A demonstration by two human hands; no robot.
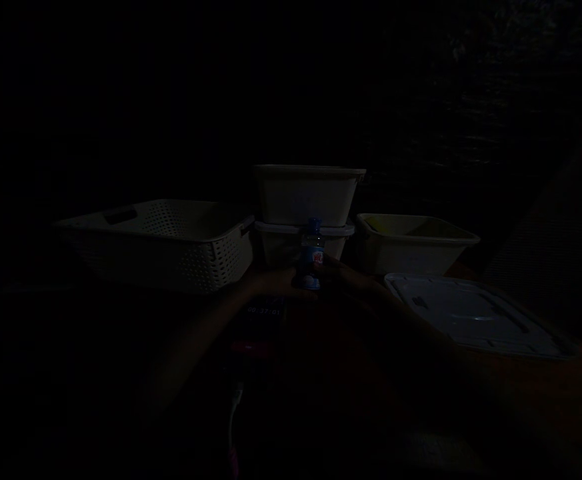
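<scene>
A small bottle point(311, 257) with a blue cap and a blue label with red and white print stands upright in the middle of the dim view. My right hand point(343, 273) grips it from the right, fingers reaching over the label. Around its lower left side curls my left hand point(283, 283), close to the base. Darkness hides most of the fingers' detail. Just in front of my left hand lies a phone point(258, 327) whose screen shows running digits.
Behind the bottle are two stacked white tubs point(305, 197). A perforated basket point(211, 263) stands left. At right is an open tub point(411, 250) with something yellow inside, and a flat lid point(475, 317) before it. A cable point(234, 407) runs from the phone toward me.
</scene>
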